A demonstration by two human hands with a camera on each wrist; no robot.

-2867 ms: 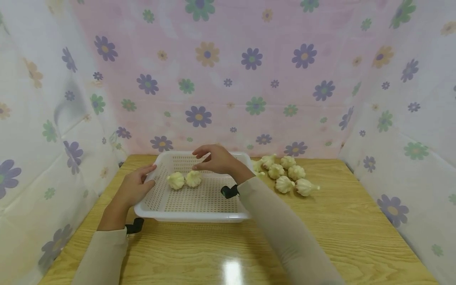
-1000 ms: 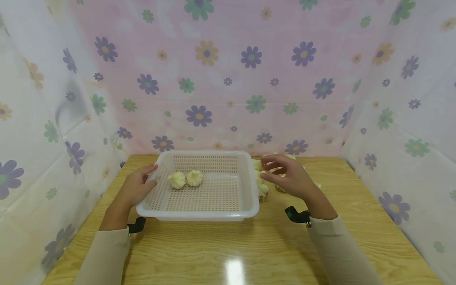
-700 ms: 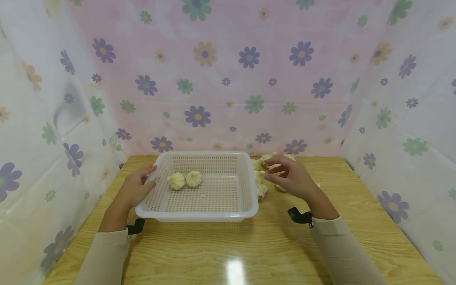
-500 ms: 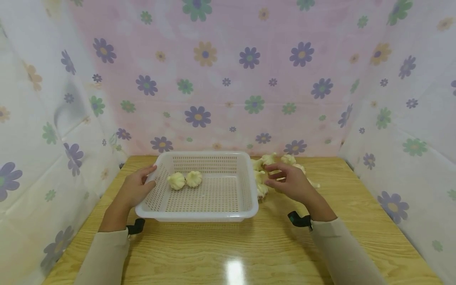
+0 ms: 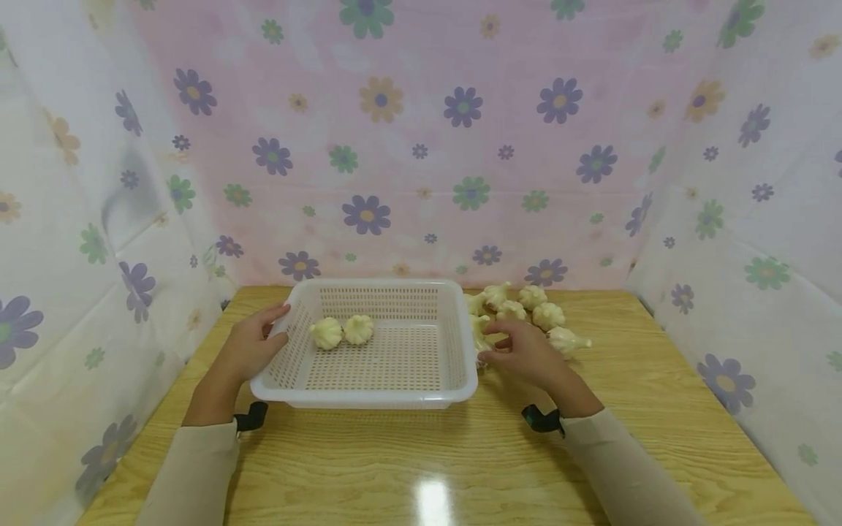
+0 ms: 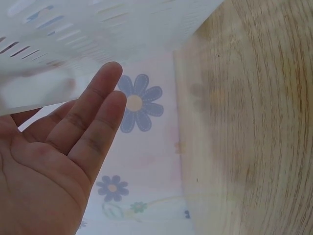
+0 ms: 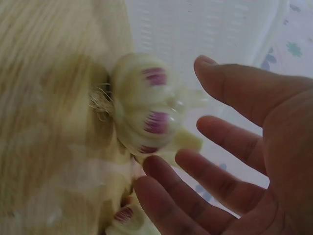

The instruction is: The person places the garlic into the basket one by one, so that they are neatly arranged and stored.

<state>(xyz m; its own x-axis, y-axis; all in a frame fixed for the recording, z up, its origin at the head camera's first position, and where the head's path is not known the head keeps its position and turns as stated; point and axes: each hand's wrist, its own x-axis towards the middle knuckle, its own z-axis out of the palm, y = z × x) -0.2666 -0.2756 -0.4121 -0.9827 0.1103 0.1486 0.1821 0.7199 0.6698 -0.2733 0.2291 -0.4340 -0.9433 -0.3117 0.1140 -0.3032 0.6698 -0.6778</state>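
Note:
My left hand holds the left rim of a white plastic basket. In the left wrist view, its fingers lie along the basket's outer wall; the thumb is hidden there. Inside the basket sit two garlic bulbs, one bulb beside the other. Just right of the basket, my right hand reaches over a garlic bulb with purple patches and dry roots. Its thumb and fingers are spread around the bulb's stem side, with no clear grip; the head view mostly hides this bulb.
More garlic bulbs lie clustered on the wooden table beyond the right hand, several of them. Flowered cloth encloses the table at the back and both sides.
My right hand has gone from above the basket to the garlic pile on the right, then lower and nearer to the bulb beside the basket. The left hand stays on the rim.

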